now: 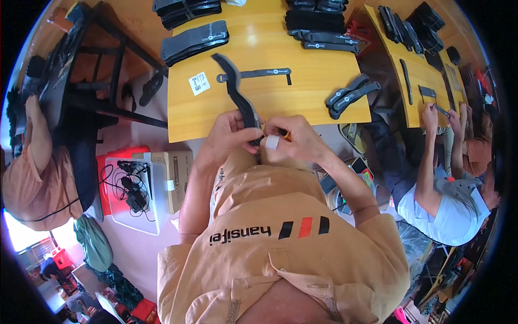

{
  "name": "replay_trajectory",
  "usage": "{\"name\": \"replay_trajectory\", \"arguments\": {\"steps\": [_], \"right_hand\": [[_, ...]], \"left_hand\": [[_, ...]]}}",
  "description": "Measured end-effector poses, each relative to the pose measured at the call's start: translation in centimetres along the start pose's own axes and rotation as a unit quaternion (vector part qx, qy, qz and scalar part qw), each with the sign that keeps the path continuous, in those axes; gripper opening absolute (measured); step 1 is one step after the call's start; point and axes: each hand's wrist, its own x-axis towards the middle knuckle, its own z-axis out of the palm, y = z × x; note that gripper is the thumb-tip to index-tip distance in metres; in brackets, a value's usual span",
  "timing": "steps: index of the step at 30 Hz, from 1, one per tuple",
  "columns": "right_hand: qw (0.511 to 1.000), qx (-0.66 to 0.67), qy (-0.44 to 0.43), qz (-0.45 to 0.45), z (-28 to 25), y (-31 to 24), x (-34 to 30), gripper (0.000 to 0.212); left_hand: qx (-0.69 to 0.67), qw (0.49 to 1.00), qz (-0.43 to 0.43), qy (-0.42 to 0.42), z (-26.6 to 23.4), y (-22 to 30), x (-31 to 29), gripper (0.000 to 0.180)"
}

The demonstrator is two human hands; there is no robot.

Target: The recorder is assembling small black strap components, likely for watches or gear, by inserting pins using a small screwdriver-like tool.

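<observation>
- Orange shirt (280, 243) fills the lower frame, nearest the camera; both forearms rise from it toward the desk's near edge
- Left hand (229, 137) is closed around the lower end of a long black strap (240, 94), thumb on top; grasping, not loose
- Right hand (294, 141) pinches the same lower end from the other side; a white tape wrap (272, 142) sits on one finger; something small and orange shows at the fingertips, too small to identify
- Strap's long axis runs from the hands up and slightly left, away from the body; its far tip (220, 58) hangs over the desk (302, 59), the held end is just off the near edge
- Both hands meet at that end, touching or nearly so; neither is clearly nearer
- Thin black band (256, 72) lies flat just beyond the strap's tip, long axis left-right; white label (199, 83) lies to its left
- Pair of black straps (352, 94) lies to the right, near the desk's right edge, angled
- Stacks of black straps (194, 40) and (315, 21) sit along the far side, well apart from the hands
- Bare wood lies between the hands and the far stacks, and to the left of the strap; the right side is tighter
- Cardboard box (175, 175) sits on the floor below left; another person (448, 200) works at a second desk (418, 81) on the right, well apart
</observation>
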Motion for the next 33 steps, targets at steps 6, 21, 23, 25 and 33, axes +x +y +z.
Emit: {"name": "replay_trajectory", "arguments": {"steps": [6, 21, 23, 25, 33], "right_hand": [[0.992, 0.028, -0.115, -0.045, 0.2, 0.3, -0.6, 0.013], [0.823, 0.494, -0.198, 0.198, 0.5, 0.9, -2.4, 0.02], [0.743, 0.598, -0.032, 0.299, 0.3, 0.2, -2.4, 0.022], [0.725, 0.646, 0.02, 0.24, -2.1, 1.5, -2.0, 0.025], [0.695, 0.718, -0.018, 0.003, -5.3, -1.0, -2.9, 0.035]], "left_hand": [[0.007, 0.994, -0.046, -0.097, 0.3, -0.1, -1.0, 0.042], [-0.155, 0.971, -0.066, -0.169, 1.6, -0.9, -3.2, 0.049], [-0.196, 0.96, -0.049, -0.196, 1.0, -1.1, -3.6, 0.049], [-0.173, 0.96, -0.083, -0.203, -0.3, -1.2, -3.9, 0.047], [-0.054, 0.967, -0.086, -0.232, -2.2, -0.7, -6.0, 0.034]]}}
